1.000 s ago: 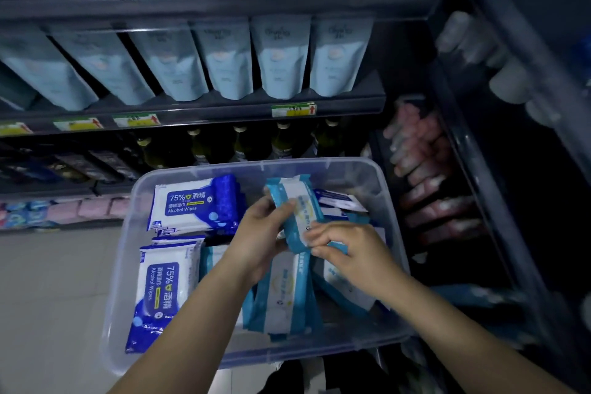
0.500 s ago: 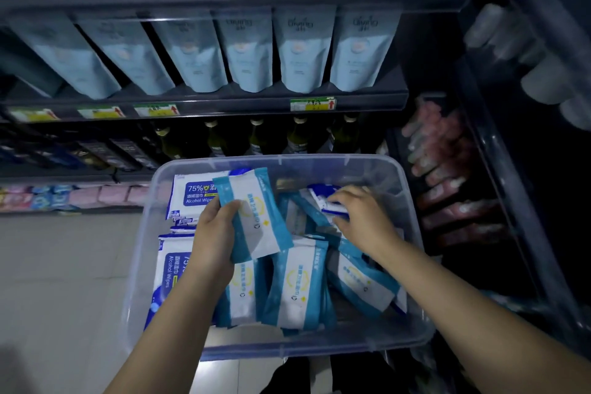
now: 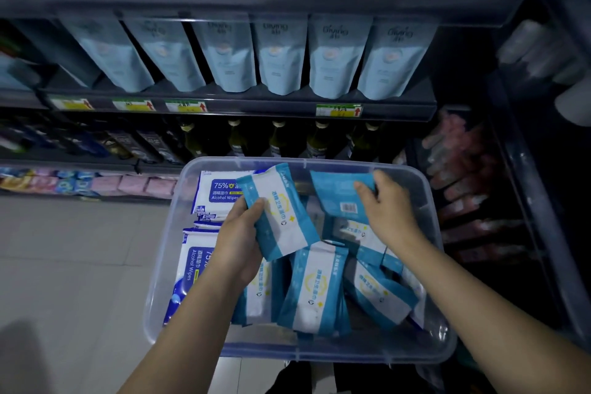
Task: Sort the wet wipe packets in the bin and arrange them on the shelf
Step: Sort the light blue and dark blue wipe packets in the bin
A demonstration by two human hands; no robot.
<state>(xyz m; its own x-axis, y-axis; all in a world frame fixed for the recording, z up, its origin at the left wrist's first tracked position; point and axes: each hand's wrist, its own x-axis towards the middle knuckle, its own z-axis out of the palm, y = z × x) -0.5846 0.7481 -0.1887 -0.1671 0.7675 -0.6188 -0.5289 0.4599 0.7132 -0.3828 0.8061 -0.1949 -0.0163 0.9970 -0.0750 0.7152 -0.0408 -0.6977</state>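
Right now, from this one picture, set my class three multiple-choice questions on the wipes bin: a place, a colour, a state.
1. Where in the bin do the Alcohol Wipes packets lie?
A. right side
B. left side
C. outside, on the floor

2. What colours has the packet in the left hand?
A. pink and black
B. green and yellow
C. teal and white

3. What is the right hand doing?
A. gripping a barcoded teal packet
B. hanging open
C. resting on the shelf

Answers: 1 B, they lie along the left wall; 2 C, teal bands flank a white middle; 3 A, its fingers curl over the packet's edge.
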